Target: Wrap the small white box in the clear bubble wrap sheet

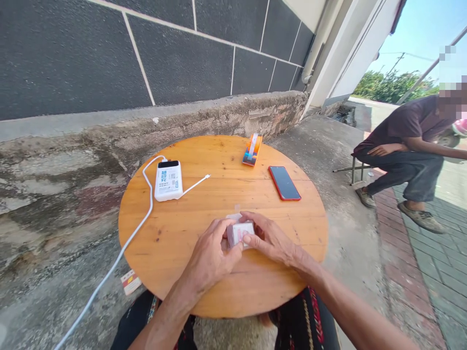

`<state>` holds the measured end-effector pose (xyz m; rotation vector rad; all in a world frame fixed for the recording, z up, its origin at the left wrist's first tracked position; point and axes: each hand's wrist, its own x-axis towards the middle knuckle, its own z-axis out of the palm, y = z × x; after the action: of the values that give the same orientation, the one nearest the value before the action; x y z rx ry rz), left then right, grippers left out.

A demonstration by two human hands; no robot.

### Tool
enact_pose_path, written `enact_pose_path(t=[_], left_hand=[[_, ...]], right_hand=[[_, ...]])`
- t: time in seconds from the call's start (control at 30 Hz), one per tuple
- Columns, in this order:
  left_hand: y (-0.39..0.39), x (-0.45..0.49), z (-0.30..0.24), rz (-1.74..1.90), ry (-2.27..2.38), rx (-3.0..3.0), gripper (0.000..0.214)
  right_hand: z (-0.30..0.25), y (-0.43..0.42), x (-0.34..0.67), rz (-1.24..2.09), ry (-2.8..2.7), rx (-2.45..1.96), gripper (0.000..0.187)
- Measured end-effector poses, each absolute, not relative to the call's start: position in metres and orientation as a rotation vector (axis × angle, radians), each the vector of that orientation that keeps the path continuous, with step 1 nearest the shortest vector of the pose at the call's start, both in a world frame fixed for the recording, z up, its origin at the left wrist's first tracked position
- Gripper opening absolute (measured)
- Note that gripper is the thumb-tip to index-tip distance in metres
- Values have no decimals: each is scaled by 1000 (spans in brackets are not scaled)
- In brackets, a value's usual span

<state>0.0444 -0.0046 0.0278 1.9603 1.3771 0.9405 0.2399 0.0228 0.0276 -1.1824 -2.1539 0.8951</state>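
Observation:
A small white box [238, 234] with pink print on its face is held just above the front middle of the round table. My left hand [215, 250] grips its left side, with the thumb along the near edge. From the right, my right hand [268, 236] closes on it, the thumb pressed on the printed face and the fingers behind the top edge. A small clear strip, which looks like tape [237, 207], shows just beyond the box. The back of the box is hidden.
On the round wooden table [204, 291] are a white power bank [168, 182] with cables, an orange tape dispenser [251, 150] and a red-edged phone [285, 183]. A stone wall runs behind. A person [412, 131] sits at right. A small packet [130, 282] lies below the table's left edge.

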Motion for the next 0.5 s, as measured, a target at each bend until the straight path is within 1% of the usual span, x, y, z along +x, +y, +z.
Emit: enact_pose_path(t=[0.17,0.33,0.5], left_hand=[[-6,46,28,917,1470,2013,35],[-5,46,29,886,1467,2045,33],[-6,38,33,815,1325,2158,31]], right_hand=[[19,20,252,1019,-2070,-1094,58],[15,13,259,957,-2081,-1043,66],[16,-1,259,926,-2105,-1104,68]])
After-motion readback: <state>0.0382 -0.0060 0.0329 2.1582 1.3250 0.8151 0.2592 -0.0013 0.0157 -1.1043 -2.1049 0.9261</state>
